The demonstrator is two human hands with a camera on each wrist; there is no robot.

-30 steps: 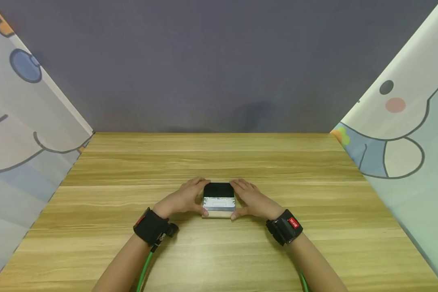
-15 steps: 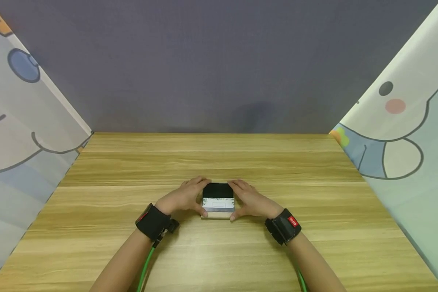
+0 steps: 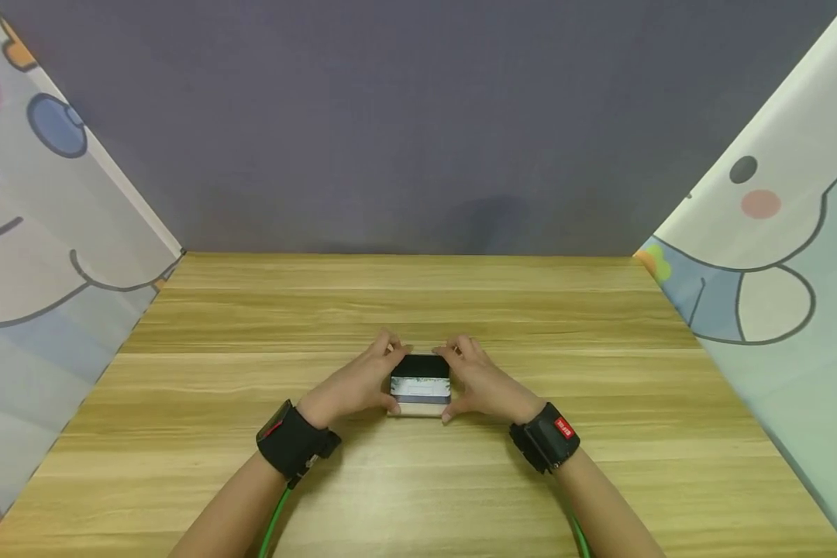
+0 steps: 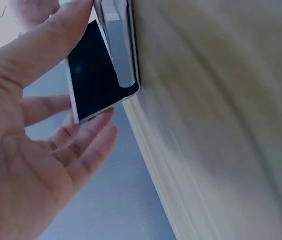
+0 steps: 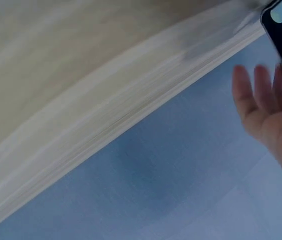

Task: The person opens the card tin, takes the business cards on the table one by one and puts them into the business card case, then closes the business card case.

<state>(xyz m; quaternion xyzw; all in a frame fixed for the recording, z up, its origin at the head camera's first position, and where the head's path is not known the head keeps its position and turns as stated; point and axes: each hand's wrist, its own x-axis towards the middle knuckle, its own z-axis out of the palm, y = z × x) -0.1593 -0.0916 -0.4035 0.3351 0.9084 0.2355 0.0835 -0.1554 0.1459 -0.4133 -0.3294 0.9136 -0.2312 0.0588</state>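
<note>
A small card case (image 3: 421, 387) stands at the middle of the wooden table. It has a dark upper panel (image 4: 97, 75) with a silvery rim, and a pale card with a leafy print (image 3: 421, 386) shows below that panel. My left hand (image 3: 356, 381) holds its left side, thumb at the near corner and a finger at the far corner. On the opposite side my right hand (image 3: 487, 384) grips it likewise. In the left wrist view the panel slants up from the base, with several fingers behind it. The right wrist view catches only a corner of the case.
The wooden table (image 3: 418, 302) meets a grey wall panel (image 3: 404, 132) at the back. Cartoon-printed panels (image 3: 760, 302) flank both sides. Each wrist wears a black strap (image 3: 296, 442) with a green cable (image 3: 273, 521).
The dark panel looks shorter from above now, its far edge tilted up and nearer. Fingers of both hands have risen and bent more behind it. The near edge stays in place.
</note>
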